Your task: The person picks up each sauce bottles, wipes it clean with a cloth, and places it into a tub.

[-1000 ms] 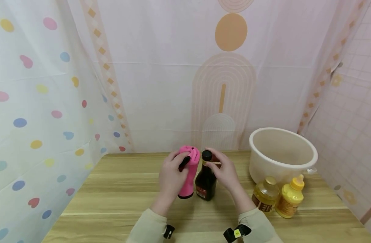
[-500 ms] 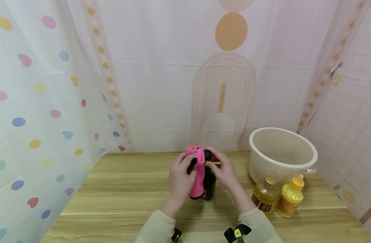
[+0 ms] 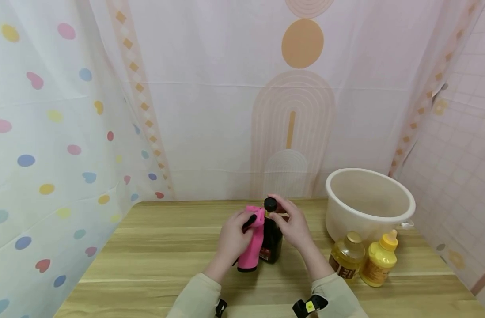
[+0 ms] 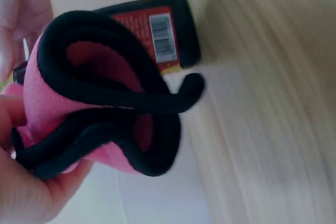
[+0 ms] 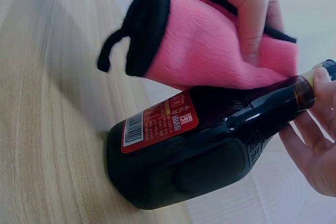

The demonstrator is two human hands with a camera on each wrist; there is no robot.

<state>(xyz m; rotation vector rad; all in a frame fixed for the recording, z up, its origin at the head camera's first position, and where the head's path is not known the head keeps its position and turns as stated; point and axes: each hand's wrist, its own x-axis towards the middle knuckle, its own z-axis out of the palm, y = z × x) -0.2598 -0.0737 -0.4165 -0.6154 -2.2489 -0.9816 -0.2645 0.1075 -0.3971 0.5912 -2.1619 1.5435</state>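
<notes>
My left hand [image 3: 235, 235] grips a folded pink cloth [image 3: 251, 248] with black edging. The cloth's open folds and a small black loop [image 4: 192, 88] show in the left wrist view. With thumb and fingers, my right hand [image 3: 294, 224] holds a dark, black-capped bottle [image 3: 272, 243] by the neck. The bottle stands upright on the table, and its red back label [image 5: 160, 121] with a barcode faces the right wrist camera. Against the bottle's side, near its shoulder, lies the cloth; in the head view it hides part of the bottle's left side.
At the right stands a large cream bucket [image 3: 333, 216]. In front of it are a gold-capped jar [image 3: 347, 256] of amber liquid and a yellow squeeze bottle [image 3: 379, 260]. Wooden tabletop [image 3: 155, 256] stretches to the left; patterned curtains [image 3: 210, 110] hang behind and at the sides.
My left hand first brought the cloth right, across the bottle's front, then lower and a little back left. The cap shows again. My right hand has stayed at the neck.
</notes>
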